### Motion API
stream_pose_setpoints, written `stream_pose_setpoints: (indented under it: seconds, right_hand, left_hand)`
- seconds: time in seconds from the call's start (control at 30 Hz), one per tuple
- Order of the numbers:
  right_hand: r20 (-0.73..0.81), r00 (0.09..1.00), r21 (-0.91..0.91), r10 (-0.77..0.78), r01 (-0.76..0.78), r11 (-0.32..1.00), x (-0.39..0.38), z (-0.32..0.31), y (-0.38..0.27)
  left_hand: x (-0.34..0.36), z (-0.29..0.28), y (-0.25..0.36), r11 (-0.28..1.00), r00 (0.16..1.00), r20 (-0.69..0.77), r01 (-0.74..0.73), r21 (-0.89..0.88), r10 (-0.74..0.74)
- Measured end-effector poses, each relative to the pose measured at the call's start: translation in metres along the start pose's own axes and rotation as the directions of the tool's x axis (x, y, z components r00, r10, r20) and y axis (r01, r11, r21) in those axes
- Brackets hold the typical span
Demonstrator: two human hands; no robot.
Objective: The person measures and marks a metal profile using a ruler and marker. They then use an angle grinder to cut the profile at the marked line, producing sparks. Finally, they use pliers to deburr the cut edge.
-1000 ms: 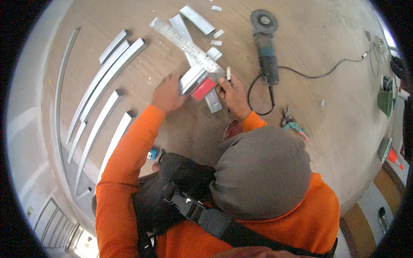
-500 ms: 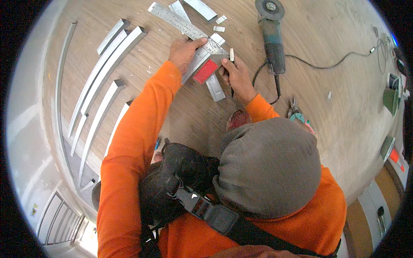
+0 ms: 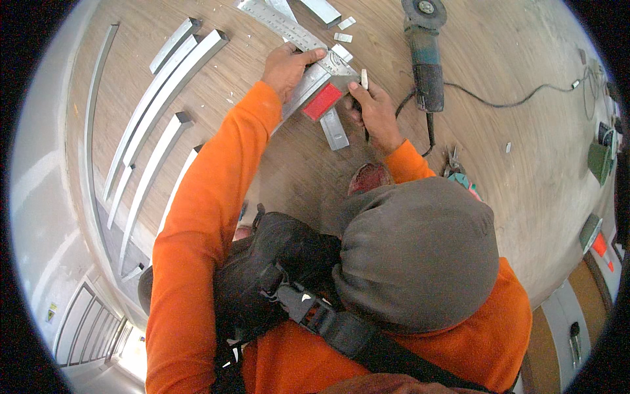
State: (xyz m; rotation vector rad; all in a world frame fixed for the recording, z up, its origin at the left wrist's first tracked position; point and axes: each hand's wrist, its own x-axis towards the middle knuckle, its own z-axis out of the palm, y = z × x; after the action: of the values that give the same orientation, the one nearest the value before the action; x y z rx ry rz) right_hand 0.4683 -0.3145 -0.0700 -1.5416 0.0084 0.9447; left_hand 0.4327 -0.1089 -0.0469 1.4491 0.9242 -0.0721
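Note:
My left hand (image 3: 289, 72) is closed over a steel ruler square (image 3: 282, 26) and a silver metal profile (image 3: 302, 95) beneath it, thumb pressing near the square's angled head. A red block (image 3: 321, 100) sits at that head, over a short, flat metal piece (image 3: 333, 130) lying crosswise. My right hand (image 3: 374, 111) grips a slim white-tipped stick (image 3: 364, 77) upright beside the right end of the square, its fingers curled and partly hidden.
An angle grinder (image 3: 423, 59) with its cord lies right, pliers (image 3: 459, 174) below it. Several long metal profiles (image 3: 157, 111) lie left along a wall (image 3: 39, 171). Small offcuts (image 3: 342, 37) lie at top. A red shoe (image 3: 367, 178) and black bag (image 3: 282, 249) are below.
My left hand has moved up and right from the profile's left side onto the square, its thumb now across it. My right hand keeps its grip beside the square. The whole view has shifted slightly.

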Motion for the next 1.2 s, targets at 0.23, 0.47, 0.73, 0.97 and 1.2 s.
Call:
stream_pose_setpoints:
  seconds: [0.23, 0.47, 0.73, 0.97, 1.2]
  right_hand:
    - [-0.027, 0.994, -0.281, -0.107, 0.095, 0.955, 0.01, -0.026, -0.002]
    - [-0.191, 0.899, -0.514, -0.395, 0.251, 0.82, 0.014, -0.036, 0.0]
    - [-0.153, 0.786, -0.31, -0.6, 0.538, 0.784, 0.026, -0.037, -0.053]
    - [-0.006, 0.796, -0.388, -0.605, 0.556, 0.735, 0.033, -0.017, -0.064]
    - [0.062, 0.808, -0.541, -0.586, 0.521, 0.661, 0.036, -0.016, -0.067]
  left_hand:
    - [-0.001, -0.002, 0.01, 0.997, 1.0, 0.013, 0.003, 0.072, -0.004]
    - [0.001, -0.003, 0.01, 0.992, 0.998, 0.058, -0.003, 0.127, -0.004]
    - [0.014, -0.008, -0.004, 0.997, 0.997, 0.061, 0.037, 0.065, -0.041]
    - [0.003, -0.005, 0.008, 0.998, 0.997, 0.059, 0.044, 0.041, -0.046]
    - [0.01, -0.007, -0.001, 0.999, 0.996, 0.088, -0.003, 0.033, 0.0]
